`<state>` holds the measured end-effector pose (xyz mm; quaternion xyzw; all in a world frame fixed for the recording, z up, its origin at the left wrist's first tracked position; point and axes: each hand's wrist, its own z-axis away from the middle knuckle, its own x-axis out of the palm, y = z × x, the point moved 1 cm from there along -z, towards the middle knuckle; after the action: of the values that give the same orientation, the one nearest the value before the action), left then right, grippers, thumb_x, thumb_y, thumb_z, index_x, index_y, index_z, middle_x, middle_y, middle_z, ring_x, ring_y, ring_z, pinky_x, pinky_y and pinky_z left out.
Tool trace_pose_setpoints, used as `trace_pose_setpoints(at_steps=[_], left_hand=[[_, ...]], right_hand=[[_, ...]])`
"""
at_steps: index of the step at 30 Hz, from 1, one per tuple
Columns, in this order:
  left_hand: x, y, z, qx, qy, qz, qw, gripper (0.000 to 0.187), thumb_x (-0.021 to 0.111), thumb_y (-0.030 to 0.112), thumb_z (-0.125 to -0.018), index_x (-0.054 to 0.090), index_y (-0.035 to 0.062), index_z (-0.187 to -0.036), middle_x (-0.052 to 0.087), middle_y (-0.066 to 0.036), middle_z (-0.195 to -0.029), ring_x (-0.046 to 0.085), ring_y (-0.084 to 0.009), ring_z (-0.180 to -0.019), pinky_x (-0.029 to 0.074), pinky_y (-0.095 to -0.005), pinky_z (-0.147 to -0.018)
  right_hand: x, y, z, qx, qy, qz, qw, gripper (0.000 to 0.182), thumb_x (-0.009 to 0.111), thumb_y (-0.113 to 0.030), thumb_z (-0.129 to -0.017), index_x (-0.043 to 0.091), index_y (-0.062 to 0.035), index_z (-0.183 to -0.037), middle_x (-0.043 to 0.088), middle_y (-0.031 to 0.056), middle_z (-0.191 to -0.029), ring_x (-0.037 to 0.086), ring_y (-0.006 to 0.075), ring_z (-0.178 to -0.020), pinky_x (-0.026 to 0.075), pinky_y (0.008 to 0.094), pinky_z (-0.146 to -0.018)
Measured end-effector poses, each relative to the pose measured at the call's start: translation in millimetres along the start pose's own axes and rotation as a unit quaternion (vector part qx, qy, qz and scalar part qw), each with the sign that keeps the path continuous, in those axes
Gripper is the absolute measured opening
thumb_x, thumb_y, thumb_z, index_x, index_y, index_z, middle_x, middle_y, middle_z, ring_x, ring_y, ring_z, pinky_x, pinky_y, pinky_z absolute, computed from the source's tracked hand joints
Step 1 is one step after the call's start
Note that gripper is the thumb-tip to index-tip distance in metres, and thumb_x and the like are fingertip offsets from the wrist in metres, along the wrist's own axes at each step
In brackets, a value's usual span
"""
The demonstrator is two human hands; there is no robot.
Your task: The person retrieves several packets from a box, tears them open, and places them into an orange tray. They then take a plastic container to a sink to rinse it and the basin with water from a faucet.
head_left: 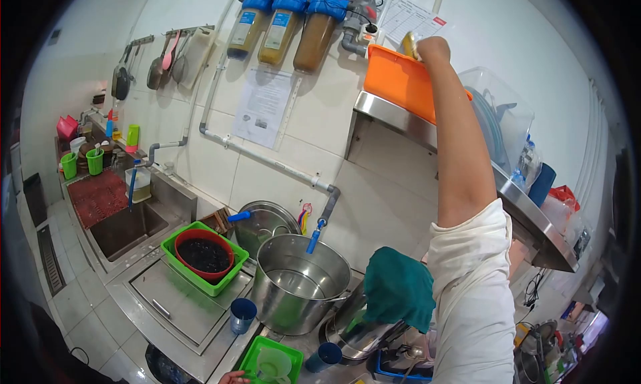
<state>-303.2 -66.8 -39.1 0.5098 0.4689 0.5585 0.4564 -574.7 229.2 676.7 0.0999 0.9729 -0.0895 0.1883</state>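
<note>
My right hand [433,50] is raised high at the rim of an orange plastic bin [399,80] on the steel wall shelf. Its fingers are closed on a small yellowish object [408,45], whose kind I cannot make out. At the bottom edge my left hand [234,378] shows only in part, beside a green basket [294,354]. A pale translucent jug-like container [274,362] lies in that basket. The left fingers are mostly cut off by the frame, so their grip cannot be told.
A large steel pot [300,277] stands under a blue-handled tap [316,236]. Left of it, a red bowl of dark contents [204,256] sits in a green tub [217,287]. Blue cups [243,315] and a draped green cloth [399,287] are near. Water filters [280,34] hang above.
</note>
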Motion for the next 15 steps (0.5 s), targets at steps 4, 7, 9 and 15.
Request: trace_pose_setpoints(at_steps=[4,7,9,15], left_hand=[[-2.1,7.2,-3.8,0.031,0.002,0.056,0.998,0.022,0.050,0.019,-0.086,0.055,0.0041,-0.102,0.060,-0.007,-0.082,0.057,-0.0142,-0.076,0.044,-0.0256,-0.065],[-15.6,7.4,4.2,-0.007,0.014,0.014,1.000,0.028,0.052,0.023,-0.085,0.054,0.0059,-0.107,0.060,-0.009,-0.089,0.057,-0.0165,-0.078,0.045,-0.0289,-0.070],[-18.3,2.4,2.9,-0.032,0.013,-0.006,0.999,0.031,0.053,0.026,-0.085,0.053,0.0069,-0.109,0.059,-0.010,-0.093,0.057,-0.0177,-0.079,0.045,-0.0306,-0.073],[28.7,106.4,4.2,0.252,0.006,0.025,0.967,0.064,0.069,0.021,-0.067,0.036,-0.0031,-0.116,0.043,-0.012,-0.113,0.046,-0.0225,-0.102,0.036,-0.0367,-0.091]], right_hand=[[-27.0,17.2,-5.6,0.087,0.212,-0.419,0.879,0.024,0.046,-0.014,-0.080,0.057,0.0060,-0.086,0.060,0.0181,-0.087,0.060,0.0259,-0.079,0.048,0.0329,-0.069],[-83.8,21.9,7.0,0.000,0.284,-0.681,0.675,0.022,0.039,-0.011,-0.083,0.051,0.0079,-0.081,0.058,0.0128,-0.081,0.059,0.0213,-0.072,0.048,0.0303,-0.060],[-124.4,33.9,8.4,-0.085,0.281,-0.739,0.606,0.014,0.044,-0.010,-0.082,0.052,0.0006,-0.086,0.056,0.0126,-0.084,0.058,0.0209,-0.074,0.051,0.0324,-0.063],[-216.5,58.3,69.8,-0.238,0.223,-0.709,0.625,0.017,0.042,-0.012,-0.084,0.053,0.0009,-0.087,0.054,0.0098,-0.083,0.053,0.0195,-0.076,0.045,0.0314,-0.071]])
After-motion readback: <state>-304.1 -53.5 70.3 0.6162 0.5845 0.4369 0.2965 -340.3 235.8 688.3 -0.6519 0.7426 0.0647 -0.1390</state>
